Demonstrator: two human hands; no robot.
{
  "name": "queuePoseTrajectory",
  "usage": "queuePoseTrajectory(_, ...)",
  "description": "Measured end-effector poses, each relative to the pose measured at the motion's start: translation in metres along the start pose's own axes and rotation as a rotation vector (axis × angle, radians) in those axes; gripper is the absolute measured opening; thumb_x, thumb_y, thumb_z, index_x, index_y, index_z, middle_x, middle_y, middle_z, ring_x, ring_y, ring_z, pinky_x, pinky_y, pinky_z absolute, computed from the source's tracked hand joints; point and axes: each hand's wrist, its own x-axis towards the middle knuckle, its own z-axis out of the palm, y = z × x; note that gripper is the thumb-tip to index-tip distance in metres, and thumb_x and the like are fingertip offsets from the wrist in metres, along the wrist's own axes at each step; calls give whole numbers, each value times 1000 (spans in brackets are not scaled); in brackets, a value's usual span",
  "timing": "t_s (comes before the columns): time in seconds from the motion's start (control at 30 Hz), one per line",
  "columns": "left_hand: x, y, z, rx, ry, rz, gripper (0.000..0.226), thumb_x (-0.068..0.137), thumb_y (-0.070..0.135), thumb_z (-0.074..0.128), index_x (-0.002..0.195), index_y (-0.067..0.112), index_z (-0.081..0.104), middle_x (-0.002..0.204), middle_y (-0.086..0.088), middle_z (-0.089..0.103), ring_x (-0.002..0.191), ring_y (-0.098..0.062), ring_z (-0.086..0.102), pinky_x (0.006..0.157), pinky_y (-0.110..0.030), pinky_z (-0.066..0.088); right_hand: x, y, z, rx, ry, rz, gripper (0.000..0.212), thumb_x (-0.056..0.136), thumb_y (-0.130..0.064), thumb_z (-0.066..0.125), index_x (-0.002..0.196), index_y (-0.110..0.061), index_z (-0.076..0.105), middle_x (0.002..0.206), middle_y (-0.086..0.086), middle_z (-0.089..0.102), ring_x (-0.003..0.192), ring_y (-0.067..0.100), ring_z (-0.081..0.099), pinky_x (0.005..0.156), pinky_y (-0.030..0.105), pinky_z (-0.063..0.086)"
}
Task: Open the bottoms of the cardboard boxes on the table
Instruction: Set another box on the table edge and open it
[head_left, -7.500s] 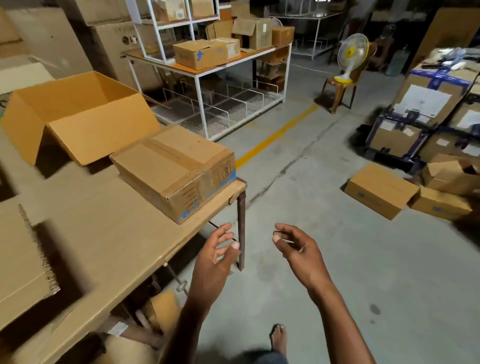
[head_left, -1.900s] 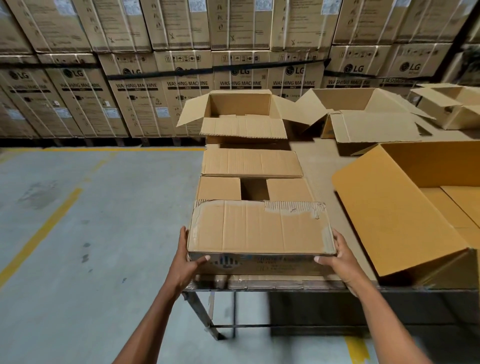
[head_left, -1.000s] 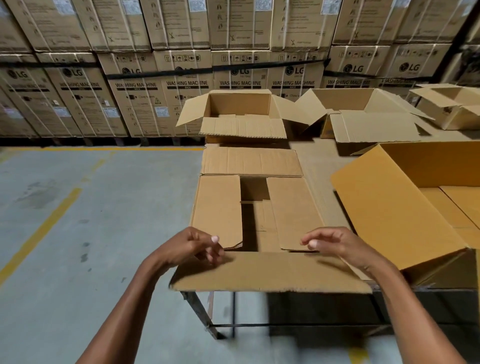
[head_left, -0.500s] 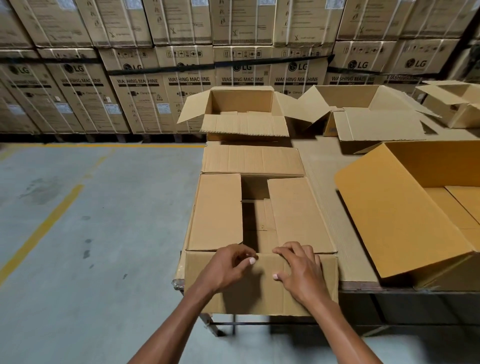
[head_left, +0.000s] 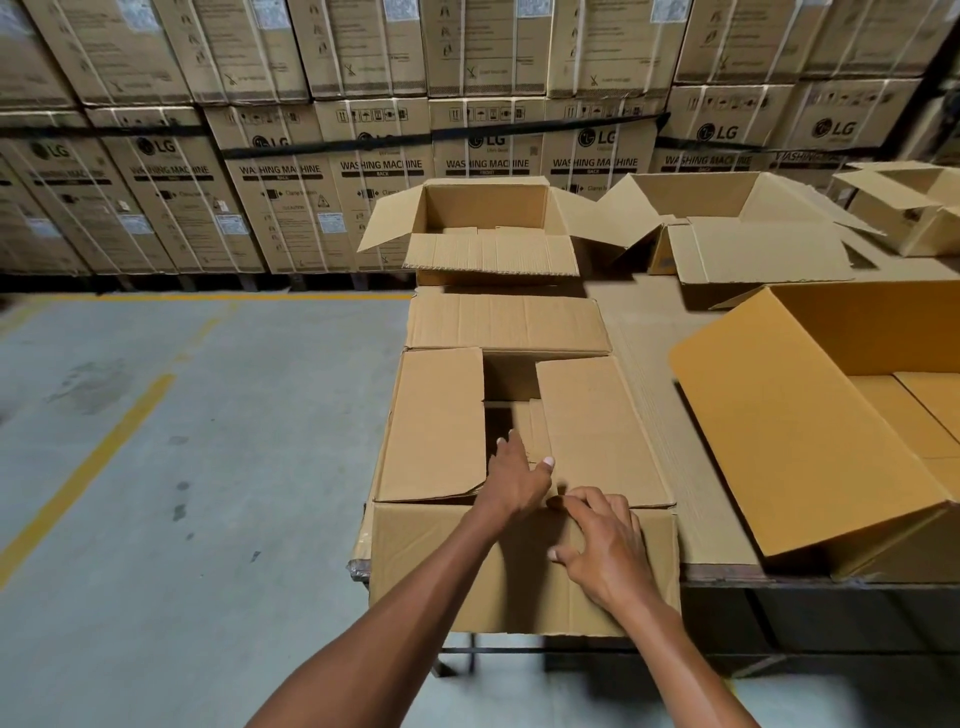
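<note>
While both hands worked at the near box (head_left: 519, 431), five boxes showed on the worktop (head_left: 649, 332): the near box at the worktop's front left corner, an open box behind it (head_left: 493, 228), a second open one to the right of that (head_left: 727, 234), a third at far right (head_left: 904, 208), cut off by the frame edge, and a large orange-lined box (head_left: 810, 415) on its side at right, also cut off. On the near box four flaps counted: far flap laid flat away, near flap hanging down over the worktop edge, two side flaps lying inward with a dark gap between. Left hand (head_left: 514, 483) reached into that gap, fingers straight, thumb on the right flap's edge; fingertips partly hidden in shadow. Right hand (head_left: 602, 545) rested on the near flap at the fold, fingers loosely spread and bent, holding nothing that could be made out. Stacked washing machine cartons (head_left: 363, 171) lined the back wall, too many and too cut off to count; small print unreadable. Compared with half a second before, the left hand had moved forward from the fold into the gap, right hand stayed near the fold
</note>
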Motion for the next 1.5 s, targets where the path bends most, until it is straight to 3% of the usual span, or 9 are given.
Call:
queuePoseTrajectory(0.23, -17, 14, -32, 194, 269, 195, 87, 97, 50, 52, 160, 23, -1, 167, 1, -12, 151, -22, -22, 121, -52, 11, 1, 4, 0, 28, -6, 15, 62, 72, -42, 82, 130, -36, 59, 130, -19, 52, 116, 13, 42, 94, 31, 36)
queuePoseTrajectory(0.47, -13, -20, -102, 361, 513, 36, 86, 95, 57, 49, 160, 26, 3, 167, -6, -11, 148, -42, -22, 114, -67, -8, -3, 2, -1, 73, 4, 20, 60, 74, -36, 84, 129, -42, 59, 129, -18, 53, 118, 11, 42, 89, 28, 28)
queuePoseTrajectory(0.67, -12, -81, -125, 319, 360, -195, 88, 89, 65, 55, 159, 30, 13, 168, -6, -5, 150, -49, -7, 116, -68, 3, -5, -2, -3, 78, -5, 31, 62, 75, -35, 84, 130, -43, 58, 128, -18, 53, 119, 10, 41, 90, 29, 28)
queuePoseTrajectory(0.83, -15, -107, -108, 430, 272, -196, 92, 86, 53, 68, 159, 31, 15, 167, -5, -5, 150, -46, 7, 117, -60, 18, -4, -4, -6, 81, -21, 45, 61, 75, -35, 84, 130, -42, 58, 129, -18, 52, 120, 10, 40, 91, 29, 28)
queuePoseTrajectory(0.97, -11, -113, -105, 384, 276, -197, 87, 87, 36, 72, 157, 25, 22, 168, -2, 1, 142, -38, 37, 111, -48, 41, -2, -11, -12, 90, -86, 74, 55, 78, -37, 81, 129, -42, 58, 129, -19, 51, 122, 10, 38, 93, 28, 27)
queuePoseTrajectory(1.17, -8, -117, -103, 387, 310, -180, 84, 86, 28, 71, 156, 23, 25, 167, -4, 7, 132, -37, 47, 103, -48, 47, 20, -61, -31, 400, 93, 57, 33, 90, -32, 71, 121, -34, 62, 122, -17, 56, 116, 7, 46, 95, 30, 42)
queuePoseTrajectory(1.33, -6, -118, -99, 387, 325, -176, 84, 86, 27, 71, 156, 23, 24, 167, -3, 7, 128, -38, 50, 99, -47, 50, 66, -93, -32, 571, -258, 323, 57, 91, -47, 66, 140, -26, 49, 148, -1, 49, 134, 19, 47, 104, 32, 39)
queuePoseTrajectory(1.43, -6, -118, -100, 357, 317, -169, 87, 85, 26, 74, 156, 24, 24, 167, -2, 6, 130, -37, 49, 98, -47, 51, 81, -96, -27, 614, -478, 475, 79, 91, -53, 63, 154, -20, 31, 163, 5, 25, 147, 27, 30, 114, 42, 31)
queuePoseTrajectory(1.5, -7, -119, -100, 343, 320, -163, 88, 85, 26, 75, 156, 24, 24, 167, -1, 6, 131, -36, 48, 98, -46, 52, 86, -95, -22, 521, -462, 492, 84, 90, -54, 63, 156, -19, 24, 168, 8, 3, 151, 32, 22, 118, 46, 28)
